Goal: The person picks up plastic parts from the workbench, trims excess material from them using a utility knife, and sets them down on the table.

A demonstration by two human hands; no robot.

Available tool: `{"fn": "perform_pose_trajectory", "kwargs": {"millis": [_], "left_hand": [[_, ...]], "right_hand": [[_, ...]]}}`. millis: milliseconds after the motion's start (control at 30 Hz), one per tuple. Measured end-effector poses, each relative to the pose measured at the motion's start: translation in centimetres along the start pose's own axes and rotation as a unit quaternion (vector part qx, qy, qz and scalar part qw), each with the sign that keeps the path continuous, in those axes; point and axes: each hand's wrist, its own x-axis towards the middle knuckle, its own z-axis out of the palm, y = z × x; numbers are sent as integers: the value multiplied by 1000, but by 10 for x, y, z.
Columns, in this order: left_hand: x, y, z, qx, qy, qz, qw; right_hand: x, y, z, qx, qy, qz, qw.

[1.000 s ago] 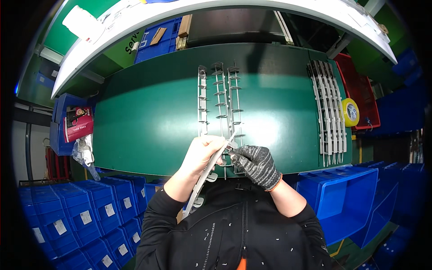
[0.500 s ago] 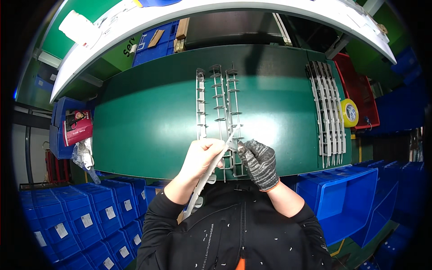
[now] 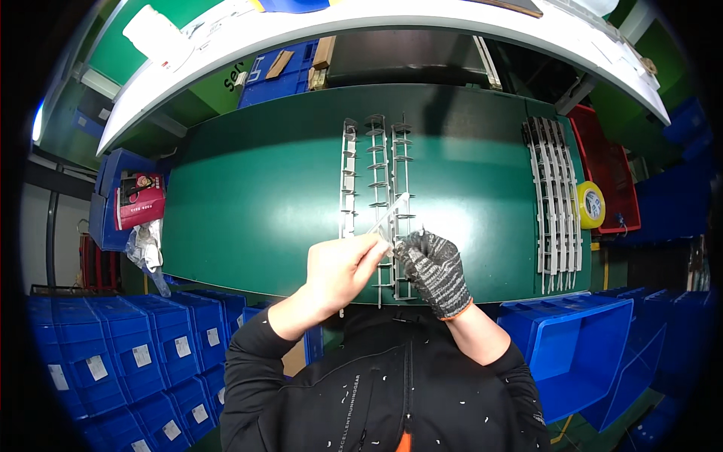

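My bare left hand (image 3: 343, 267) is closed on a narrow light-grey plastic strip (image 3: 391, 212), whose visible end slants up and to the right past my thumb. My right hand (image 3: 434, 273), in a grey-and-black knitted glove with an orange cuff, is pinched together close beside the strip. A small pale tip shows above its fingers; what it belongs to is hidden. Beneath and beyond both hands, several long slotted strips with crosswise tabs (image 3: 349, 169) lie side by side on the green table (image 3: 256, 196).
On the right lies a row of similar strips (image 3: 556, 203), beside a yellow tape roll (image 3: 591, 205) and a red tray (image 3: 606, 166). An open blue bin (image 3: 576, 354) stands at the near right, stacked blue crates (image 3: 128, 354) at the near left. A white shelf (image 3: 376, 21) crosses the far side.
The strip in my left hand has shifted; more shows above the fingers, and its tabbed lower length no longer shows below. My hands stay close together. The whole view has shifted slightly.
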Motion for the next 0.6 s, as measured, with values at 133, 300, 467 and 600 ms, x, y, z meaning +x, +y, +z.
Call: {"fn": "perform_pose_trajectory", "kwargs": {"millis": [133, 300, 467, 600], "left_hand": [[25, 8, -82, -226, 91, -167, 955], [-13, -20, -211, -618, 222, 148, 739], [-27, -46, -159, -721, 319, 159, 594], [-31, -84, -89, -781, 289, 112, 542]], "right_hand": [[4, 17, -22, 197, 71, 18, 978], [12, 48, -24, 294, 55, 67, 952], [24, 69, -12, 426, -29, 164, 889], [45, 52, -36, 468, 96, 91, 874]]}}
